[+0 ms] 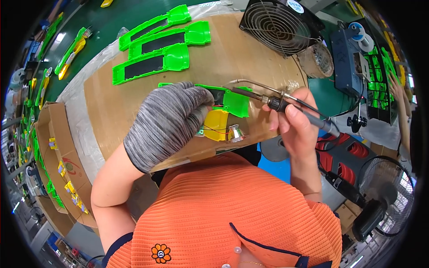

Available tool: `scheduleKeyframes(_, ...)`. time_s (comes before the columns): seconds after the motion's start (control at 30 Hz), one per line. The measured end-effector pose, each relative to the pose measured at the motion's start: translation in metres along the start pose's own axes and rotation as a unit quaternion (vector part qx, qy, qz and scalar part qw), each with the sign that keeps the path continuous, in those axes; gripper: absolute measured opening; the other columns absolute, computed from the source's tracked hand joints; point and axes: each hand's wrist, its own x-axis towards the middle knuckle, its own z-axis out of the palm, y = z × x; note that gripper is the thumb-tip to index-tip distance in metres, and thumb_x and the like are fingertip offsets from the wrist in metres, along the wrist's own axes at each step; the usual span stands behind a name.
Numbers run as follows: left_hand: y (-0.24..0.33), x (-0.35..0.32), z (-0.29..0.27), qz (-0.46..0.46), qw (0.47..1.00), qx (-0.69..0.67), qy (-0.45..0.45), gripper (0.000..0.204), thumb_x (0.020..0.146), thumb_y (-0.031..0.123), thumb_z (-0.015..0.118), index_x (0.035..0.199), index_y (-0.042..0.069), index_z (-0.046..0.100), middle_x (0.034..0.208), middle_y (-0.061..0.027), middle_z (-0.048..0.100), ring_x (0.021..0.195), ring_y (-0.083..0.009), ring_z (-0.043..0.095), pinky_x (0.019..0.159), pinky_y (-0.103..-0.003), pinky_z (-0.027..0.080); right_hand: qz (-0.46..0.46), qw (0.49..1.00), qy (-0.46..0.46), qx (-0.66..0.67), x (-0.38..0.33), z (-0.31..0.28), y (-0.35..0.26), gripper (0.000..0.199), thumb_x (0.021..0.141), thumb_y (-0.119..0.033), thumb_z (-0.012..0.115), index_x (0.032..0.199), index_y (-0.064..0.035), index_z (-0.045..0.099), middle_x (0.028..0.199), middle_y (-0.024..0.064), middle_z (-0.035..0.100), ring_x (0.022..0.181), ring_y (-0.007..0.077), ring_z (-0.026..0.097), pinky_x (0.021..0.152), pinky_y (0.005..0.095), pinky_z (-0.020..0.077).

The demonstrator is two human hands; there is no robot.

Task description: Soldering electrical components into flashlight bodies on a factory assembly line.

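Note:
My left hand, in a grey streaked glove, bends over a green plastic casing half. Its fingers are closed at the casing's inner edge, and whatever is between the fingertips is hidden. In my bare right hand is a soldering iron with a thin bent metal tube along it. The iron's tip points left, just over the casing. Beside the casing, on my side, lies a yellow plastic part with thin red and black wires running to a small shiny reflector piece.
Three green casing halves with dark strips lie on the cardboard-covered worktop. A black fan, a dirty round tub and a blue soldering unit stand far right. A cardboard box sits left. Another person's hand shows far right.

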Motion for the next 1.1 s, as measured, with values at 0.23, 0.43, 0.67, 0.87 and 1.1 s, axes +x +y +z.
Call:
scheduleKeyframes(0.23,0.015,0.013,0.003,-0.049,0.989,0.129,-0.060,0.012,0.082,0.010,0.068,0.092,0.004,0.071,0.086,-0.0169,0.067,0.081,-0.0354,0.066,0.074,-0.040,0.054,0.094,0.993,-0.061,-0.045,0.013,-0.019,-0.018,0.013,0.090,-0.004,0.064,0.092,-0.0009,0.052,0.064,0.0057,0.057,0.060,0.0164,0.061,0.058,0.0304,0.0500)
scheduleKeyframes(0.43,0.026,0.019,0.001,-0.045,0.986,0.145,-0.070,0.011,0.083,0.011,0.068,0.090,0.003,0.070,0.083,-0.0169,0.067,0.079,-0.0359,0.065,0.074,-0.041,0.053,0.137,0.980,-0.084,-0.119,0.016,-0.017,-0.024,0.015,0.089,-0.005,0.067,0.089,-0.0014,0.053,0.068,0.0052,0.063,0.062,0.0126,0.064,0.056,0.0258,0.0473)
scheduleKeyframes(0.67,0.029,0.021,0.000,-0.050,0.986,0.144,-0.069,0.011,0.083,0.012,0.067,0.089,0.003,0.069,0.081,-0.0175,0.066,0.078,-0.0364,0.065,0.072,-0.042,0.053,0.140,0.977,-0.088,-0.136,0.017,-0.014,-0.023,0.016,0.088,-0.006,0.070,0.089,-0.0024,0.054,0.070,0.0047,0.065,0.063,0.0104,0.065,0.052,0.0232,0.0454)
scheduleKeyframes(0.87,0.032,0.025,0.000,-0.048,0.982,0.163,-0.084,0.010,0.083,0.012,0.067,0.087,0.003,0.069,0.079,-0.0182,0.065,0.077,-0.0370,0.064,0.072,-0.043,0.052,0.131,0.975,-0.091,-0.154,0.016,-0.013,-0.023,0.015,0.088,-0.006,0.069,0.090,-0.0022,0.054,0.070,0.0049,0.065,0.063,0.0103,0.065,0.052,0.0228,0.0453)
scheduleKeyframes(1.1,0.036,0.026,-0.001,-0.062,0.978,0.177,-0.090,0.011,0.083,0.013,0.066,0.088,0.004,0.070,0.080,-0.0187,0.066,0.078,-0.0373,0.064,0.072,-0.044,0.052,0.087,0.991,-0.039,-0.092,0.004,-0.015,-0.018,0.015,0.092,-0.009,0.064,0.096,-0.0023,0.050,0.068,0.0058,0.060,0.061,0.0147,0.062,0.064,0.0303,0.0511)
